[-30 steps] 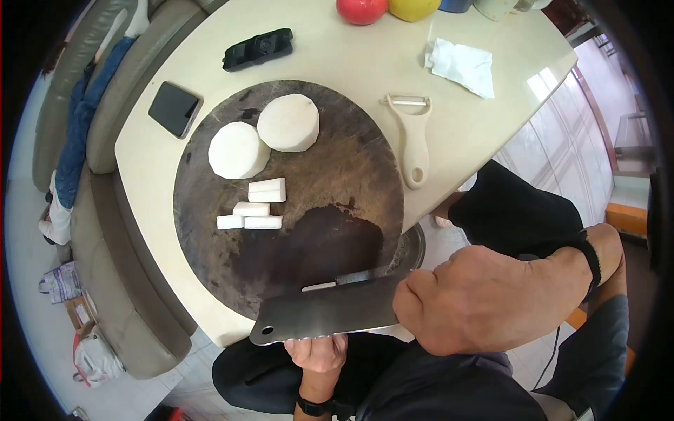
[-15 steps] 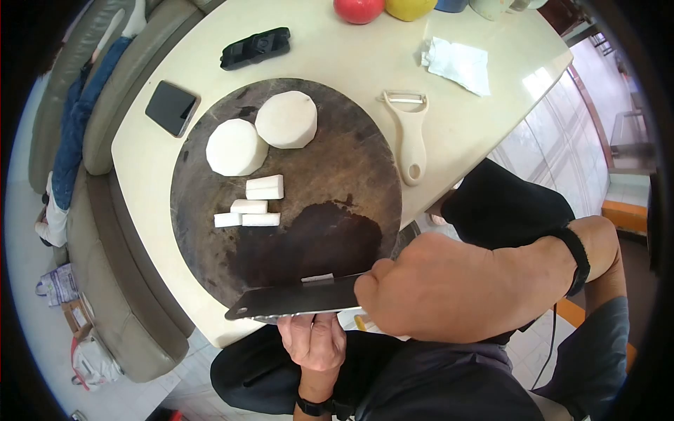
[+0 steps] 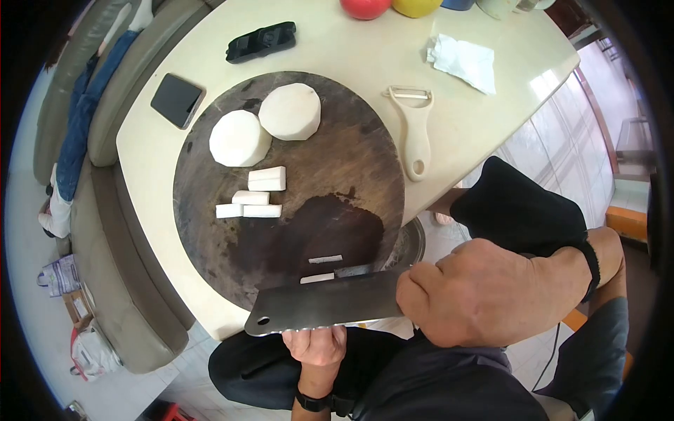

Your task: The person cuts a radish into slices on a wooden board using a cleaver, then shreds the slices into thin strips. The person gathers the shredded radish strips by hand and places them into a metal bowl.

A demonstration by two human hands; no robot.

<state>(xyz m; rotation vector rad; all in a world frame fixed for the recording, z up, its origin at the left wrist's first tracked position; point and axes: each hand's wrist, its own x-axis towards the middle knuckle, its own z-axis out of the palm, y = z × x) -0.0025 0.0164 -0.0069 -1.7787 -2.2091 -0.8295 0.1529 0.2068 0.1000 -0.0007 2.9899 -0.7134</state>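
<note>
My right hand (image 3: 477,291) is closed around the handle end of a cleaver (image 3: 330,303), whose broad dark blade lies across the near edge of a round wooden chopping board (image 3: 351,165). My left hand (image 3: 314,347) is just below the blade with its fingers curled; the cleaver hides the fingertips and anything they grip. Beyond the blade are a thin white strip (image 3: 325,259) and a white piece (image 3: 317,278), partly covered. Farther up sit several white radish-like sticks (image 3: 267,179) and two thick peeled rounds, one left (image 3: 240,139) and one right (image 3: 290,112).
A peeler (image 3: 415,133) lies right of the board. Left of it are a phone (image 3: 177,100) and a black object (image 3: 261,43). A crumpled tissue (image 3: 463,62), a red item (image 3: 365,7) and a yellow one (image 3: 415,6) are farther back. Someone's jeans-clad legs (image 3: 81,123) rest on the sofa (image 3: 116,245).
The cleaver and my right hand have shifted right and its blade has turned to show more of its flat side. A thin strip and another white piece now show beyond the blade.
</note>
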